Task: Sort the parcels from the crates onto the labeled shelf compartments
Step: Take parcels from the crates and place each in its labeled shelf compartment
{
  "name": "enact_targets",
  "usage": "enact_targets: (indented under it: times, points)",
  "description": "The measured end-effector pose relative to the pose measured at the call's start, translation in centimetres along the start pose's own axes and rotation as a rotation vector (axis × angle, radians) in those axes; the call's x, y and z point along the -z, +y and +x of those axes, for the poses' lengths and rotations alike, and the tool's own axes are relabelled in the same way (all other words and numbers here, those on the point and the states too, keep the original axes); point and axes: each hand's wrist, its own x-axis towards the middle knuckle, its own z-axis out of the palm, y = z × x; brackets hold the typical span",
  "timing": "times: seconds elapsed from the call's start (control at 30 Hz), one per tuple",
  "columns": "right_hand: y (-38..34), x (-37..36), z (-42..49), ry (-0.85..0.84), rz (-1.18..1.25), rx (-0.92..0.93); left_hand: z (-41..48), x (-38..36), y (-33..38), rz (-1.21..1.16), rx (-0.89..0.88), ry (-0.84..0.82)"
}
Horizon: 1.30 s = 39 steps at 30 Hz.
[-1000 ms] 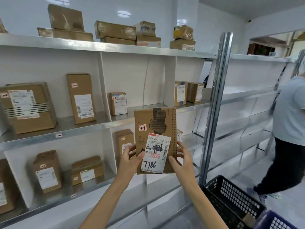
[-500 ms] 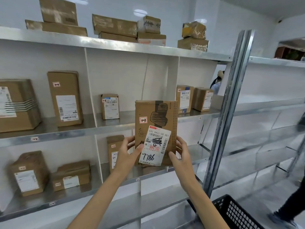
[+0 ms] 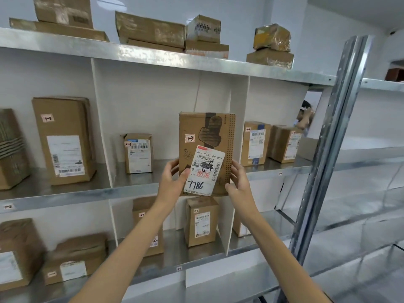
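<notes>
Head view, parcel presented to the rack. The upright brown cardboard parcel [image 3: 205, 132] is held at its lower corners. The left hand [image 3: 172, 182] has its thumb on the front face and fingers behind, and the right hand [image 3: 239, 182] is wrapped round the opposite edge. Both clasp it with the printed face turned to the wearer, presumably so the markings can be checked against the rack. It is raised in front of the grey metal middle shelf [image 3: 87, 191], before the white-walled central compartment [image 3: 164, 106], and appears not yet set down. The small white tag [image 3: 189, 138] on the parcel reads "1-3". The white shipping label [image 3: 204, 171] shows "642 H431 00 051", a barcode partly scribbled over in black, red characters "防冻" and handwritten "7786". The tall brown carton [image 3: 63, 141] in the compartment to the left bears "1-2", which suggests the central bay is the destination.
</notes>
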Motion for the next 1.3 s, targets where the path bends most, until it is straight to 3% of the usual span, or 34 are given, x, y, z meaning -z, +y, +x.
enact_targets:
  times: [0.37, 0.73, 0.9, 1.3]
  points:
    - [4.6, -2.0, 11.9, -0.045, 0.003, 0.005, 10.9, -0.4, -5.3, 0.054, -0.017, 0.021]
    - [9.3, -2.2, 14.5, -0.080, -0.004, 0.049, 11.9, -0.5, -8.5, 0.072, -0.047, -0.011]
    - [11.0, -1.1, 15.1, -0.144, 0.014, 0.045, 11.7, -1.1, -9.2, 0.085, -0.040, 0.056]
    - [12.1, -0.2, 20.4, -0.078, 0.024, 0.005, 15.1, -3.8, -9.0, 0.361, -0.027, 0.057]
